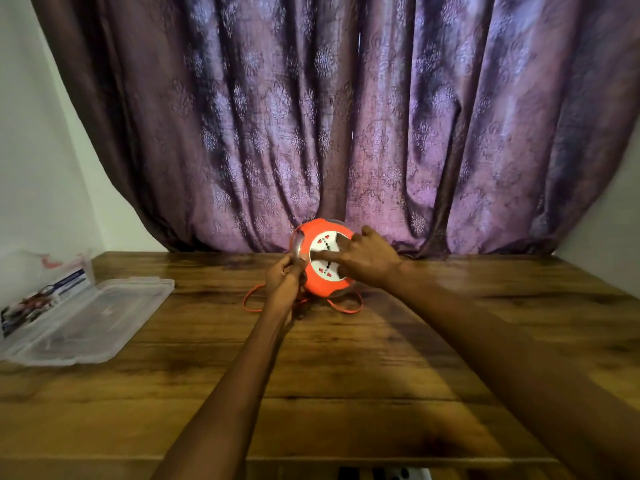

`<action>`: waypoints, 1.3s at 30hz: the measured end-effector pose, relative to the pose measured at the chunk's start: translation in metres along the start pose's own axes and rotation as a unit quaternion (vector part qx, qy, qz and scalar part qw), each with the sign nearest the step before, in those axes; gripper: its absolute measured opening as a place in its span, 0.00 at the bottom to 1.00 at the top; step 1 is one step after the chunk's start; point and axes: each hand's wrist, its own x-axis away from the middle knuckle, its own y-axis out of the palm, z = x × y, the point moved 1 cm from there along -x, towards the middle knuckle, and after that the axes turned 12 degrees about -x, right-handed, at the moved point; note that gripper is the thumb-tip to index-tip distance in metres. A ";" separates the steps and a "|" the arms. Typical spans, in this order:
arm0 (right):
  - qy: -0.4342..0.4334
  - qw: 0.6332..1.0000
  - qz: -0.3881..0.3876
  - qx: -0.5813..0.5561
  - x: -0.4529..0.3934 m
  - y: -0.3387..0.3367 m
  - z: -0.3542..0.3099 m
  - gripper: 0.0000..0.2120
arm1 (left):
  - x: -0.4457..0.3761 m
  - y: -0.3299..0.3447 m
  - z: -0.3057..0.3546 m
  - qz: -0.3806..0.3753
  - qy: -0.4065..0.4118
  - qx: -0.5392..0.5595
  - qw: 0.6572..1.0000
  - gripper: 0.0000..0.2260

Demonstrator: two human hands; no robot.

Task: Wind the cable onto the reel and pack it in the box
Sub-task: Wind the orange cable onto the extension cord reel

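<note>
With loose orange cable [346,308] looped on the counter [346,375] nearest the camera, winding looks unfinished. Left hand [284,280] pinches the cable at the lower-left rim of the orange reel [320,289]; right hand [369,259] lies fingers spread on its white socket face, so slack feeds from below. Clear plastic box [86,323] sits open, well left.

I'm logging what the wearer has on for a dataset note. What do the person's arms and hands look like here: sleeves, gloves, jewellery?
Both forearms are bare up to the bottom edge of the frame: no sleeves in view. The left hand and right hand wear no gloves. No watch, bracelet or ring shows, though the picture is soft and the fingers are small in it.
</note>
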 end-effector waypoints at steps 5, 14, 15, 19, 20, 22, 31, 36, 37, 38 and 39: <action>0.280 0.925 0.116 -0.229 -0.010 0.005 -0.015 0.33 | 0.009 0.011 -0.002 0.012 -0.007 0.076 0.997 0.16; 0.463 0.386 0.176 -0.778 -0.031 0.014 -0.037 0.14 | 0.009 0.008 -0.005 0.024 -0.011 0.102 0.994 0.13; 0.457 0.403 0.176 -0.773 -0.030 0.015 -0.037 0.13 | 0.008 0.007 -0.004 0.033 -0.016 0.097 0.995 0.10; 0.436 0.638 0.126 -0.622 -0.023 0.014 -0.026 0.10 | 0.000 -0.002 0.002 0.087 -0.036 0.088 0.992 0.04; 0.430 0.720 0.132 -0.529 -0.019 0.014 -0.021 0.09 | -0.003 -0.006 0.003 0.098 -0.036 0.085 0.991 0.06; 0.318 0.851 0.182 -0.376 -0.015 0.014 -0.014 0.09 | -0.008 -0.014 0.004 0.110 -0.040 0.078 0.990 0.08; -0.109 0.990 0.025 -0.087 -0.008 0.005 0.008 0.27 | -0.013 -0.024 0.005 0.035 -0.071 0.022 0.997 0.11; -0.139 0.989 -0.022 -0.033 0.000 -0.002 0.008 0.24 | -0.006 -0.017 0.007 -0.008 -0.039 -0.006 0.999 0.09; -0.132 0.991 -0.020 -0.020 0.000 -0.003 0.008 0.24 | -0.002 -0.016 0.007 -0.016 -0.037 -0.001 0.999 0.07; -0.118 0.993 -0.016 -0.009 0.000 -0.003 0.007 0.24 | 0.000 -0.015 0.008 -0.024 -0.038 0.006 0.999 0.05; -0.093 0.996 -0.013 -0.005 -0.002 -0.003 0.007 0.25 | 0.002 -0.014 0.009 -0.031 -0.044 0.012 0.998 0.05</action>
